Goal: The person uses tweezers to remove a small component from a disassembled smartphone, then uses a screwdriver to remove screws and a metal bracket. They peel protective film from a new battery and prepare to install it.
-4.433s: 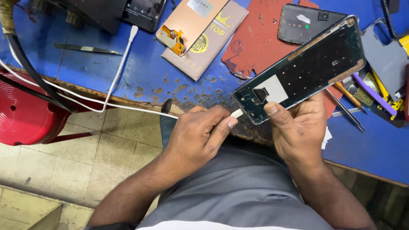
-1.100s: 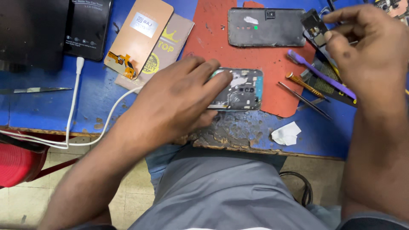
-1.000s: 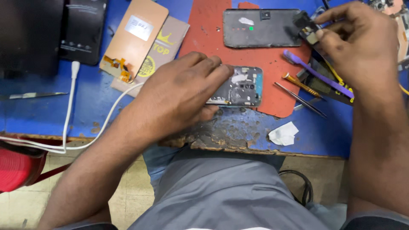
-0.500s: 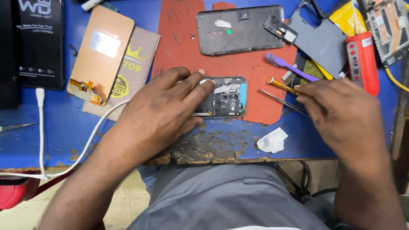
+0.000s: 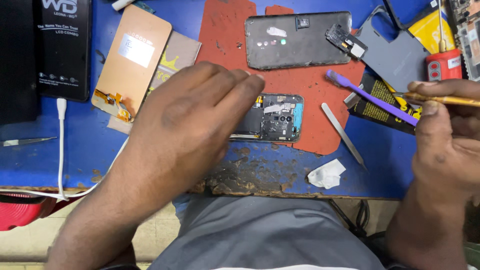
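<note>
My left hand (image 5: pixel 185 125) presses flat on the opened phone (image 5: pixel 274 117) at the mat's (image 5: pixel 225 30) front edge to steady it, while my right hand (image 5: pixel 445 140) pinches a yellow-handled tool (image 5: pixel 445 99).

I see a black flat box (image 5: pixel 65 47) with white print at the far left of the worktop (image 5: pixel 30 125). Just beside it lies a copper-coloured screen panel (image 5: pixel 132 62) bearing a white rectangular label (image 5: pixel 136 50). A black-and-yellow packet (image 5: pixel 380 100) lies at the right.
</note>
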The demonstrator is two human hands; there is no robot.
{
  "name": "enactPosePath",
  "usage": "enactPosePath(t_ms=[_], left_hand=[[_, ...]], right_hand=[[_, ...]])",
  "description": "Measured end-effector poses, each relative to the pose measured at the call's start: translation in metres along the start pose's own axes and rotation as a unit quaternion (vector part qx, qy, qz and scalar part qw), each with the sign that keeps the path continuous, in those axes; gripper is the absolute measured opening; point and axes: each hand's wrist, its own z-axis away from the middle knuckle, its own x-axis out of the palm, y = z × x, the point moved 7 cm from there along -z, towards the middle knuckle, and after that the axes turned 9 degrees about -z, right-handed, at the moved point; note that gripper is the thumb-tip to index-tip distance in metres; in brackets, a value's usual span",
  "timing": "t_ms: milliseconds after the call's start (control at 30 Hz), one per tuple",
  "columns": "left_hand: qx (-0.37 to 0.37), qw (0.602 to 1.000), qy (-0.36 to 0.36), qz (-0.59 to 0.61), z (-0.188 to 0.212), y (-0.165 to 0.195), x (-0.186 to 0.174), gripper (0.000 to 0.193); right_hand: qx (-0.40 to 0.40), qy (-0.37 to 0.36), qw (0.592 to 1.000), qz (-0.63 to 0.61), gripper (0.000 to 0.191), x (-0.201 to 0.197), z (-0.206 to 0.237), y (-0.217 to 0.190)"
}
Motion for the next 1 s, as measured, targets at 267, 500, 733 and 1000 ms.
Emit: enactPosePath(t_ms=[267,500,733,1000], left_hand=[[0.010,0.991,0.057,0.120,-0.027,0.017,0.016,0.028],[-0.007,0.976,0.000,0.217,-0.044,0.056,0.071,0.034],[-0.057,0.966,0.015,0.252,-0.062,0.065,0.102,0.015],[-0.044,0.976,0.040,0.208,-0.084,0.077,0.109,0.015]], right_hand=[[0.020,0.028,0.987,-0.159,0.040,0.011,-0.002,-0.009],[0.076,0.028,0.959,-0.273,0.056,0.016,0.014,0.010],[0.014,0.083,0.984,-0.159,0.048,-0.018,0.024,0.000],[-0.007,0.054,0.997,-0.048,0.039,-0.046,0.019,-0.010]])
